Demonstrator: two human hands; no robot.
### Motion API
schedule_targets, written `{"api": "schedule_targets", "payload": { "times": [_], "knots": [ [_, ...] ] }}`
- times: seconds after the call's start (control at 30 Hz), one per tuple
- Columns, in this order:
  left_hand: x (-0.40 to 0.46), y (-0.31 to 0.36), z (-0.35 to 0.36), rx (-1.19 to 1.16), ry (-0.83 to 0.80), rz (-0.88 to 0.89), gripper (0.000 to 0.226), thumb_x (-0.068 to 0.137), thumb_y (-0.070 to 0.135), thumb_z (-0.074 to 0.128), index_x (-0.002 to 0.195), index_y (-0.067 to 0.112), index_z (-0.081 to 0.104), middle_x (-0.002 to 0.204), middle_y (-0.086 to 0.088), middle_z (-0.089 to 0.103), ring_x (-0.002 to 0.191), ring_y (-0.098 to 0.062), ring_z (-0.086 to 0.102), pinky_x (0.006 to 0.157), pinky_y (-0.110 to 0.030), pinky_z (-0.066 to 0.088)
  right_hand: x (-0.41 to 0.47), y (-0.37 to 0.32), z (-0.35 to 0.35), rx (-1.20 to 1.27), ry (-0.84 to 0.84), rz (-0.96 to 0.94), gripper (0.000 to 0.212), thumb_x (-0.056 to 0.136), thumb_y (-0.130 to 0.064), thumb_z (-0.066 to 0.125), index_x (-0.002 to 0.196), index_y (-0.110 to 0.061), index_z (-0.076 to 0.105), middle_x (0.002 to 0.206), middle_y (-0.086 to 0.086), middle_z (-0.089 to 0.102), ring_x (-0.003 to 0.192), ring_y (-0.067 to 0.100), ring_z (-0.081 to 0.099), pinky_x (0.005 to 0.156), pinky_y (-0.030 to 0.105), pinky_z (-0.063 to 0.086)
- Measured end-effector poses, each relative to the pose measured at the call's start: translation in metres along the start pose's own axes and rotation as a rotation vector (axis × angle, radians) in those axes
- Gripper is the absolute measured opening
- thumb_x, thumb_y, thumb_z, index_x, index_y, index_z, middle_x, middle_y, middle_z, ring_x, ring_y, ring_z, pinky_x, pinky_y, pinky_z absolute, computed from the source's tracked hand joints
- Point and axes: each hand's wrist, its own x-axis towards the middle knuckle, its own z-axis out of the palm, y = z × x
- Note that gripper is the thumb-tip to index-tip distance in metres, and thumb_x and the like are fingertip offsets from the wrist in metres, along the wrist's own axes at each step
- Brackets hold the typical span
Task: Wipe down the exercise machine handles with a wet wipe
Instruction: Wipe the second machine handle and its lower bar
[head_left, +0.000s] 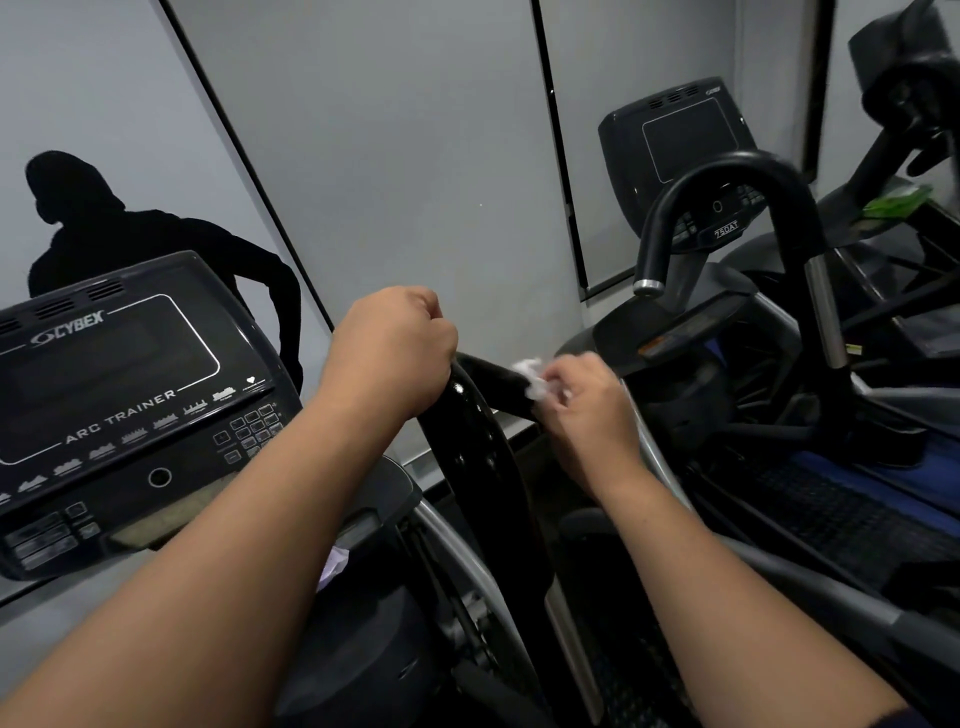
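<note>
A glossy black curved handle (478, 457) of the arc trainer rises in the centre of the head view. My left hand (389, 348) is closed around its upper bend. Just to the right, my right hand (587, 410) presses a crumpled white wet wipe (532, 376) against the handle's short end piece (498, 384). Part of the wipe is hidden under my fingers.
The machine's console (119, 415), marked Cybex Arc Trainer, stands at the left. A second machine with a black looped handle (737, 171) and console (680, 135) stands at the right. A green pack (893, 202) lies on it further back. Grey wall panels are ahead.
</note>
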Motion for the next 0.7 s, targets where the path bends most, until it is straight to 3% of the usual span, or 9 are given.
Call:
{"api": "schedule_targets", "payload": {
  "times": [0.1,0.2,0.27,0.37,0.47,0.57,0.63,0.7],
  "knots": [
    [0.002,-0.001,0.001,-0.002,0.004,-0.005,0.019,0.085,0.011,0.048,0.083,0.013,0.066,0.074,-0.001,0.062,0.073,-0.021,0.059,0.061,-0.029,0.046,0.000,0.007,-0.013,0.017,0.005,0.183,0.008,0.087,-0.019,0.066,0.080,-0.018,0.064,0.082,-0.006,0.051,0.078,0.024,0.058,0.068,0.039,0.050],
    [0.003,-0.002,0.001,-0.007,0.003,-0.011,0.018,0.084,0.012,0.048,0.080,0.014,0.065,0.074,-0.002,0.063,0.075,-0.024,0.060,0.061,-0.031,0.046,0.016,-0.029,-0.012,0.071,0.016,0.027,0.007,0.093,-0.019,0.066,0.087,-0.017,0.067,0.086,-0.004,0.055,0.079,0.022,0.059,0.066,0.033,0.048],
    [0.002,-0.002,0.001,-0.015,0.008,-0.008,0.018,0.084,0.012,0.048,0.079,0.014,0.065,0.073,-0.002,0.063,0.073,-0.023,0.059,0.060,-0.030,0.044,0.027,-0.057,-0.003,0.125,-0.052,-0.140,0.012,0.087,-0.009,0.065,0.094,-0.016,0.072,0.091,0.003,0.058,0.082,0.026,0.060,0.069,0.037,0.050],
    [0.000,-0.003,0.001,-0.038,0.022,0.008,0.018,0.084,0.010,0.049,0.077,0.011,0.066,0.072,-0.004,0.063,0.074,-0.028,0.059,0.061,-0.033,0.044,0.034,-0.065,0.007,0.009,-0.186,-0.236,0.013,0.085,-0.019,0.064,0.095,-0.018,0.071,0.090,0.001,0.051,0.089,0.027,0.055,0.070,0.036,0.044],
    [0.000,-0.004,0.002,-0.054,0.019,0.001,0.018,0.083,0.009,0.048,0.077,0.011,0.066,0.073,-0.004,0.063,0.075,-0.027,0.060,0.062,-0.034,0.048,0.031,-0.029,-0.003,-0.044,-0.198,-0.018,0.008,0.089,-0.020,0.065,0.092,-0.017,0.072,0.088,-0.002,0.051,0.092,0.030,0.057,0.074,0.037,0.045],
    [0.002,-0.003,0.003,-0.042,0.010,-0.014,0.018,0.083,0.011,0.048,0.077,0.014,0.065,0.072,0.000,0.062,0.072,-0.020,0.058,0.059,-0.030,0.044,0.025,-0.004,-0.024,-0.088,-0.214,0.232,0.016,0.090,-0.028,0.060,0.083,-0.017,0.068,0.092,0.003,0.057,0.090,0.030,0.060,0.077,0.037,0.047],
    [0.002,-0.003,0.002,-0.039,0.006,-0.019,0.018,0.083,0.011,0.048,0.079,0.014,0.065,0.072,-0.001,0.062,0.070,-0.017,0.057,0.058,-0.028,0.044,0.033,-0.009,-0.025,-0.105,-0.204,0.234,0.016,0.092,-0.028,0.057,0.084,-0.018,0.068,0.093,0.002,0.057,0.090,0.029,0.060,0.078,0.039,0.050],
    [0.002,-0.002,0.001,-0.050,0.003,-0.018,0.018,0.083,0.010,0.048,0.078,0.014,0.065,0.072,-0.003,0.063,0.071,-0.021,0.059,0.060,-0.031,0.046,0.043,-0.033,-0.016,0.002,-0.181,0.118,0.012,0.093,-0.020,0.058,0.088,-0.019,0.070,0.093,0.000,0.056,0.086,0.026,0.061,0.076,0.040,0.053]
  ]
}}
